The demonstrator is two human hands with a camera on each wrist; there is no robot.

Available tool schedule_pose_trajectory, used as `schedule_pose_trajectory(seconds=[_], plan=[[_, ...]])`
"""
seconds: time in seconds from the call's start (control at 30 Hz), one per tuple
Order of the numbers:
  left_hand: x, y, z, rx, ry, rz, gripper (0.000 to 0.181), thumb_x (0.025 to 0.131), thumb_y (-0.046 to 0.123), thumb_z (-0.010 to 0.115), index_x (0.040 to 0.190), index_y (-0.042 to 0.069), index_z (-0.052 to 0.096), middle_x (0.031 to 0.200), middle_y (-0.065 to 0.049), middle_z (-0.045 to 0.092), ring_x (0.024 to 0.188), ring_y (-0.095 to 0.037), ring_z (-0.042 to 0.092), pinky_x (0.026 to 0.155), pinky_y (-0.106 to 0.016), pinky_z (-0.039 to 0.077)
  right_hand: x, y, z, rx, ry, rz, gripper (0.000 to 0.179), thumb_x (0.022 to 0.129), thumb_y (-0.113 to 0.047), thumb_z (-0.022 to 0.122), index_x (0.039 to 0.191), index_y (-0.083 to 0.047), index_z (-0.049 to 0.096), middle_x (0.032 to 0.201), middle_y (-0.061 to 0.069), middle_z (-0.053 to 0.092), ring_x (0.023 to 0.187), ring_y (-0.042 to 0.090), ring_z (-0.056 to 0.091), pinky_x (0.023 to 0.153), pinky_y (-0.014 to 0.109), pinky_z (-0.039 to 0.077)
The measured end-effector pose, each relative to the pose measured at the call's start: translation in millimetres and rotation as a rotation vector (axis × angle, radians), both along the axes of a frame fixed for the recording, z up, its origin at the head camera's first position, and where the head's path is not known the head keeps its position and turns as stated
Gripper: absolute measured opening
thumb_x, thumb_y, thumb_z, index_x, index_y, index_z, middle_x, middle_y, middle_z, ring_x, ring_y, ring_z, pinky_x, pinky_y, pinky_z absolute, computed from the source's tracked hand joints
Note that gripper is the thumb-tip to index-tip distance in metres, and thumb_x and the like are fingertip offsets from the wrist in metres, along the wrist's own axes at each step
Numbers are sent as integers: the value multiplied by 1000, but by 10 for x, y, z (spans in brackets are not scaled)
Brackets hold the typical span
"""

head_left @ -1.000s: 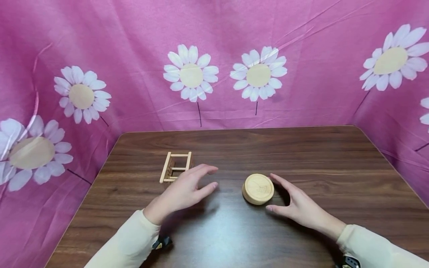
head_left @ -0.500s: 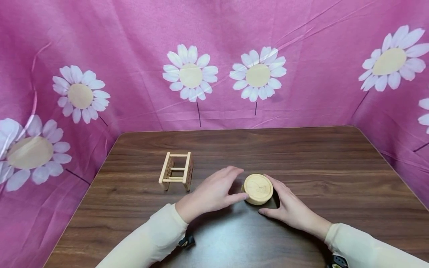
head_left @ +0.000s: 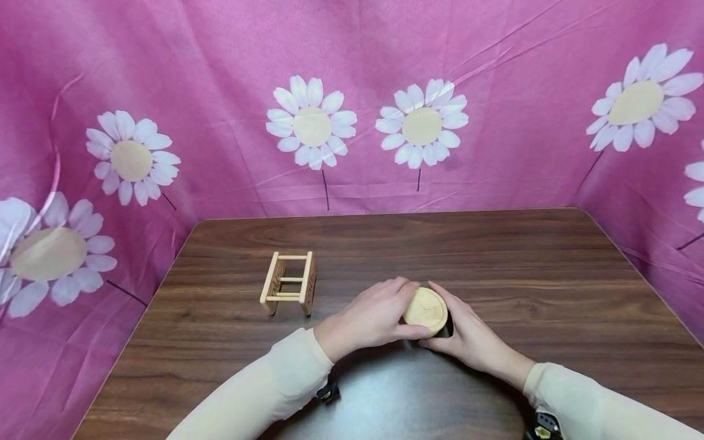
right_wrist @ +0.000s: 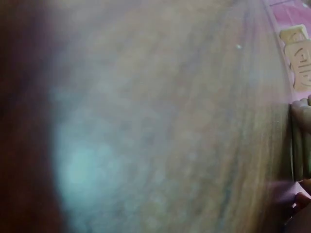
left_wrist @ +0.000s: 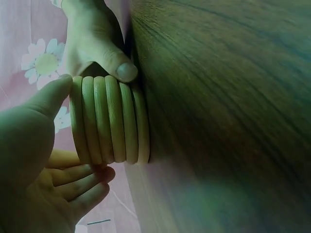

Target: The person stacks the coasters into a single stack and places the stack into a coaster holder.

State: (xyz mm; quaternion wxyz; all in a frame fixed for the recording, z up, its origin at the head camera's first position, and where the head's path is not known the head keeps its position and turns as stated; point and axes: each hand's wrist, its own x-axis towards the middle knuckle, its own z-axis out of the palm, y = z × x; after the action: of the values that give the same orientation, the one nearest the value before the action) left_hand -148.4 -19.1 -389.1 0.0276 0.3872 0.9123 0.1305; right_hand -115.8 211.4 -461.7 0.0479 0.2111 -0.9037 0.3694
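A short stack of round, pale wooden coasters (head_left: 426,311) stands on the table, a line drawing on its top one. From the left, my left hand (head_left: 370,316) has its thumb and fingers round the upper edge; the left wrist view shows that thumb on the top coaster. My right hand (head_left: 472,335) holds the stack from the right, its thumb low on the side in the left wrist view. Several coasters (left_wrist: 114,121) show there edge-on, pressed together. Only a sliver of the stack and part of a hand appear in the right wrist view.
A small wooden rack (head_left: 286,299) with rods and carved side panels stands on the brown wood-grain table (head_left: 495,256), left of the hands. Behind and beside the table hangs a pink cloth (head_left: 363,55) with white daisies.
My left hand has moved right, from near the rack to the stack, and now grips its edge. The right hand has shifted slightly left and closed round the stack. The rack has stayed put.
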Motion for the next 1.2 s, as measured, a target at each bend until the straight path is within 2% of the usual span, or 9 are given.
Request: schedule_pose_trajectory(seconds=[0.13, 0.17, 0.27, 0.43, 0.57, 0.73, 0.87, 0.9, 1.2], plan=[[-14, 37, 1, -16, 15, -13, 82, 98, 61, 72, 154, 5, 54, 139, -6, 67, 117, -19, 68, 102, -33, 57, -4, 10, 7, 4, -21, 7, 105, 78, -26, 97, 162, -1, 40, 153, 27, 59, 137, 53, 56, 110, 71, 46], [-18, 42, 2, -18, 16, -15, 82, 98, 61, 73, 154, 5, 54, 139, -6, 67, 116, -19, 68, 102, -33, 57, 1, 5, 44, 4, -39, 13, 105, 78, -26, 98, 161, 0, 40, 154, 27, 58, 138, 55, 55, 109, 75, 44], [-30, 51, 6, -23, 15, -20, 81, 98, 61, 74, 154, 5, 54, 138, -5, 67, 115, -18, 68, 100, -32, 57, -12, 4, 52, 19, -49, 21, 104, 79, -28, 98, 161, 1, 41, 154, 26, 59, 139, 52, 56, 111, 73, 44], [-54, 50, 18, -35, 19, -21, 78, 96, 60, 76, 149, 5, 58, 136, -4, 68, 113, -18, 69, 99, -32, 58, -44, -13, 67, 31, -24, 15, 95, 80, -25, 97, 158, -2, 47, 150, 20, 63, 136, 43, 61, 110, 66, 48], [-75, 58, 26, -48, 20, -19, 78, 96, 60, 77, 148, 5, 60, 135, -5, 68, 115, -19, 69, 101, -33, 58, -62, -15, 43, 23, 2, 16, 93, 79, -24, 97, 156, -4, 50, 147, 19, 65, 133, 42, 62, 107, 66, 49], [-86, 74, 51, -67, 3, -12, 74, 96, 59, 77, 148, 9, 61, 133, -4, 68, 114, -18, 69, 100, -33, 58, -78, 11, -61, -7, 34, 42, 102, 78, -25, 98, 161, -2, 42, 152, 23, 61, 137, 48, 58, 112, 65, 47], [-96, 70, 57, -68, -12, -3, 73, 96, 59, 77, 148, 10, 61, 133, -3, 68, 113, -16, 68, 98, -32, 58, -85, 7, -77, -5, 47, 27, 105, 77, -29, 98, 163, -5, 41, 152, 23, 61, 135, 49, 59, 110, 65, 48], [-99, 67, 55, -62, -18, -3, 73, 96, 58, 77, 148, 10, 61, 133, -3, 68, 113, -16, 68, 98, -32, 58, -71, -11, -24, -2, 33, 20, 105, 75, -28, 99, 162, -5, 43, 151, 24, 62, 133, 50, 60, 106, 70, 48], [-132, 45, 24, -13, -71, 1, 77, 94, 57, 80, 150, 8, 60, 137, -3, 68, 117, -14, 67, 101, -29, 56, -88, -23, 29, 37, 4, 6, 97, 74, -21, 99, 155, -1, 50, 145, 18, 68, 130, 37, 66, 106, 62, 52]])
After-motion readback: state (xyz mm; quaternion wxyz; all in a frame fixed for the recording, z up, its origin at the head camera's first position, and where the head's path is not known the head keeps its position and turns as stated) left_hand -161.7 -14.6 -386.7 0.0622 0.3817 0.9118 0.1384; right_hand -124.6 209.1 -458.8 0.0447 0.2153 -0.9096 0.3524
